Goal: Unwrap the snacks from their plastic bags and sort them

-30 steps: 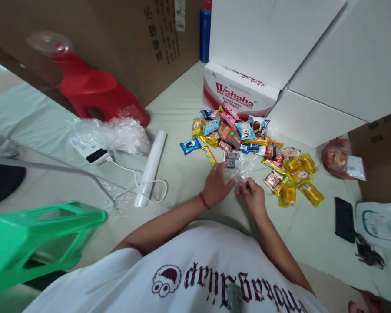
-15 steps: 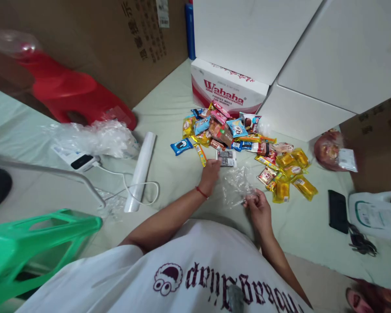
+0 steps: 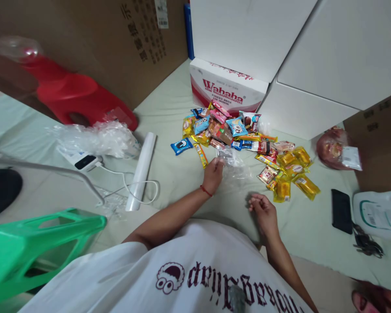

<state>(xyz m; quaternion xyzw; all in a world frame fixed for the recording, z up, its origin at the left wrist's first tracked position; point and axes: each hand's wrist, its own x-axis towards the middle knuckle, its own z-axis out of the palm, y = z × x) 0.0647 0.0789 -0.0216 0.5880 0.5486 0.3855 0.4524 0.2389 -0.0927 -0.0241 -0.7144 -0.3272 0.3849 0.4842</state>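
Note:
My left hand [image 3: 214, 174] is closed in a pinch at the near edge of the snack pile. From its fingertips a crumpled clear plastic bag [image 3: 237, 170] spreads to the right, over a small grey printed packet [image 3: 225, 153]. Lower right, my right hand [image 3: 263, 213] hovers apart from the bag, its fingers curled in and nothing visible in them. Yellow-wrapped cakes [image 3: 283, 189] and a small cream-and-red packet [image 3: 267, 175] lie just beyond it. A thin yellow stick packet [image 3: 200, 155] is beside my left hand, with a blue packet [image 3: 181, 146] farther left.
A Wahaba-type water carton [image 3: 226, 89] stands behind the pile. A white roll [image 3: 141, 171], cable, crumpled plastic [image 3: 101, 137] and red jug [image 3: 81, 98] lie left. On the right are a black phone [image 3: 342, 211], keys [image 3: 367, 241] and white bottle [image 3: 379, 213]. A green stool [image 3: 42, 248] stands lower left.
My right hand has let go of the clear plastic bag and drawn slightly right. The bag has shifted up and bunched over the grey packet, now at my left fingertips.

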